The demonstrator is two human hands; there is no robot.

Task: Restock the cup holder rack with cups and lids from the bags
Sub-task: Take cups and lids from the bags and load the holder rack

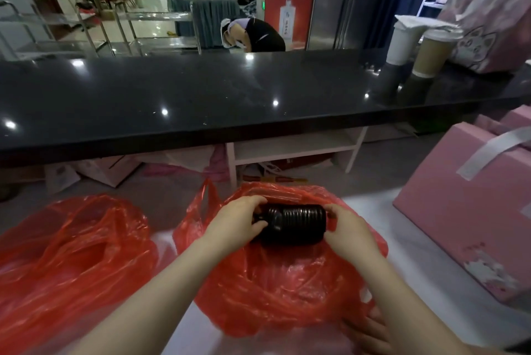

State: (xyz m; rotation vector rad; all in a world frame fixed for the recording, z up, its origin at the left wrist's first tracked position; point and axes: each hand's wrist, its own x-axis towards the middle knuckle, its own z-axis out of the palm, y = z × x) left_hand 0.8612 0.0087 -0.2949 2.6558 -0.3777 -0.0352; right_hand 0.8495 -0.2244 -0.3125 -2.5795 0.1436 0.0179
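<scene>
Black ribbed lid stack lying sideways, left hand and right hand gripping its ends

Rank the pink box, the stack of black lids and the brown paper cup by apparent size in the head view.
1. pink box, largest by far.
2. stack of black lids.
3. brown paper cup. It looks near the stack's size but stands farther away, so that order is unsure.

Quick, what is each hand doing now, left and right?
Left hand: grips one end of the stack of black lids.
Right hand: holds the other end of it.
</scene>
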